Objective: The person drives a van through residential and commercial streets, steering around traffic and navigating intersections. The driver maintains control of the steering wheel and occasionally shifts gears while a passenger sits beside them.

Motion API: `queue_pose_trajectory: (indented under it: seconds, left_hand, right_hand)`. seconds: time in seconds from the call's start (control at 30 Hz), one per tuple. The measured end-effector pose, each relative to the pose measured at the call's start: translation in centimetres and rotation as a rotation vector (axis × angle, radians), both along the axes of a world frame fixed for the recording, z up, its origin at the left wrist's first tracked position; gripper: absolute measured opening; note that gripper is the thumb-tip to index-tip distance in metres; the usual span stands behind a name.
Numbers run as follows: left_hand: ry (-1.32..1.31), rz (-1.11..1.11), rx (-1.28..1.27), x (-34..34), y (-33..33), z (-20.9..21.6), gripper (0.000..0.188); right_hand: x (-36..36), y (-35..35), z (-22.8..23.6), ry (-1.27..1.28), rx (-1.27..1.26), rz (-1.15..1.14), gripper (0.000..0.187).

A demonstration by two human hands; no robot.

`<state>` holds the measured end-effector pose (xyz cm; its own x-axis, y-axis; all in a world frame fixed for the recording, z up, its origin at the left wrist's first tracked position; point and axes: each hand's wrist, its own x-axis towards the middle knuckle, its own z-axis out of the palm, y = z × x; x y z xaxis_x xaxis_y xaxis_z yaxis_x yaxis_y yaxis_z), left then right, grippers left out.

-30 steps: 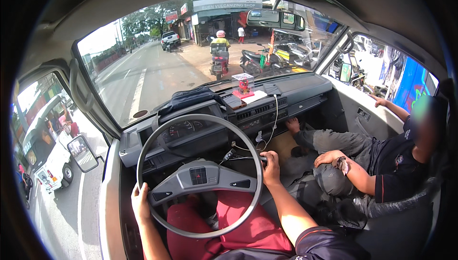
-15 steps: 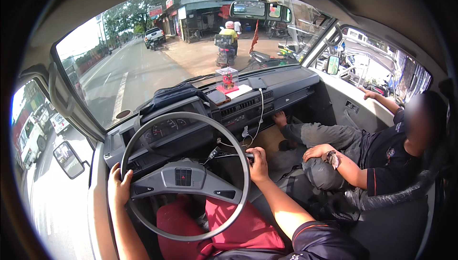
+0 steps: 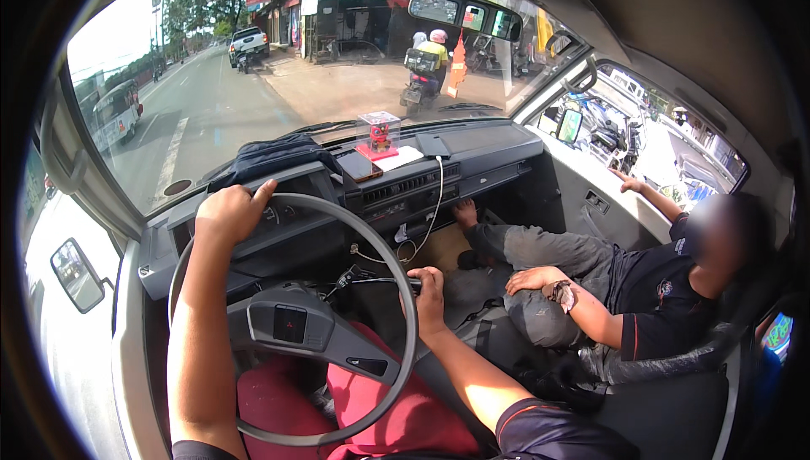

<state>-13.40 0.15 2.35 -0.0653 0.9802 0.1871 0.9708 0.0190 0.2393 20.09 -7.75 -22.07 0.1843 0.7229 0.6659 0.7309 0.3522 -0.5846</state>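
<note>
My left hand (image 3: 232,214) is closed over the upper left rim of a grey steering wheel (image 3: 412,318), its arm reaching up across the wheel's left side. The wheel is turned clockwise, so its hub and spokes slant down to the right. Beside the rim's right edge, my right hand (image 3: 429,301) is wrapped round the dark end of a gear lever (image 3: 375,279) that sticks out from the steering column. Most of that end is hidden in the fingers. The left forearm and hand cover part of the instrument panel.
A passenger (image 3: 658,283) sits at right, one hand on the window ledge. On the dashboard lie a dark cloth bag (image 3: 283,156), a phone (image 3: 360,166) and a clear box with a red figure (image 3: 379,135). Outside, a motorcycle (image 3: 419,89) with riders and a white pickup (image 3: 248,45) are ahead.
My left hand has gone from the wheel's left side up to its top left, and the wheel has turned clockwise. My right hand stays on the lever. The view outside has shifted.
</note>
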Motion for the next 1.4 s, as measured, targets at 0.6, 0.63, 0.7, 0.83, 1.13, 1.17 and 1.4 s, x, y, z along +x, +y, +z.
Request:
queue_pose_trajectory:
  seconds: [0.6, 0.63, 0.7, 0.83, 1.13, 1.17, 1.4]
  left_hand:
    - [0.302, -0.542, 0.223, 14.6, 0.4, -3.2, 0.069]
    - [0.291, -0.574, 0.247, 15.0, 0.2, -3.5, 0.069]
    - [0.243, -0.647, 0.309, 15.8, -0.3, -4.2, 0.064]
    - [0.219, -0.806, 0.271, 17.6, -1.8, -5.4, 0.065]
    - [0.356, -1.127, 0.187, 20.0, -5.5, -8.5, 0.058]
    - [0.324, -1.144, 0.232, 19.9, -5.8, -8.6, 0.058]
    - [0.229, -1.169, 0.067, 17.9, -3.8, -6.2, 0.059]
  right_hand:
    - [1.0, 2.6, 2.1, 1.500, -0.517, 0.283, 0.049]
    - [0.3, 2.4, 3.0, 1.720, -0.471, 0.526, 0.049]
    - [-1.2, 1.9, 4.8, 1.747, -0.390, 0.747, 0.050]
    - [-1.7, 3.3, 7.6, 1.775, -0.375, 0.602, 0.038]
    - [-1.0, 11.1, 8.2, 1.785, -0.455, 0.731, 0.048]
    - [-0.9, 11.4, 8.1, 1.813, -0.495, 0.621, 0.049]
    - [1.9, 1.5, 7.4, 0.947, -0.142, 0.064, 0.056]
